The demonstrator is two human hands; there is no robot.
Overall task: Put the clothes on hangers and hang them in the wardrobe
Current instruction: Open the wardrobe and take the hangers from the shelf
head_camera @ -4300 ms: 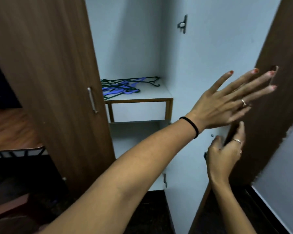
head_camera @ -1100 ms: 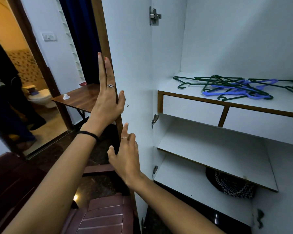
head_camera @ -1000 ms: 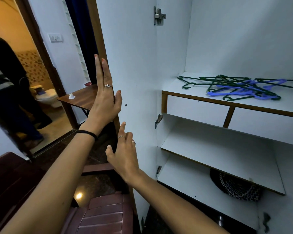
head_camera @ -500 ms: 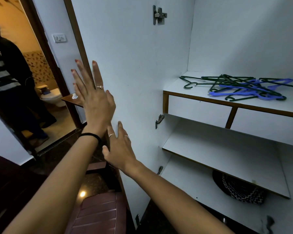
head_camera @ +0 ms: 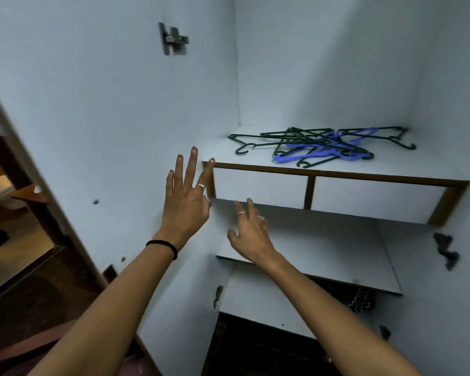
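Head view: the hangers [head_camera: 320, 147] lie in a tangled heap, dark green ones crossed over a few blue-violet ones, on the top shelf [head_camera: 337, 173], above and to the right of both hands and well apart from them. They look like thin moulded plastic: light, fairly stiff, smooth, with hooks and arms that will likely snag one another when one is lifted. The best hold is probably the neck just below a hook, taking the topmost green hanger and shaking it free instead of pulling from underneath. No clothes are in sight. The left hand [head_camera: 186, 202] is raised with fingers straight and spread, holding nothing, its fingertips near the shelf's left corner. The right hand [head_camera: 251, 232], lower and just beside it, is relaxed and empty over the middle shelf [head_camera: 337, 256]. Left of both hands stands the open wardrobe door [head_camera: 92, 118].
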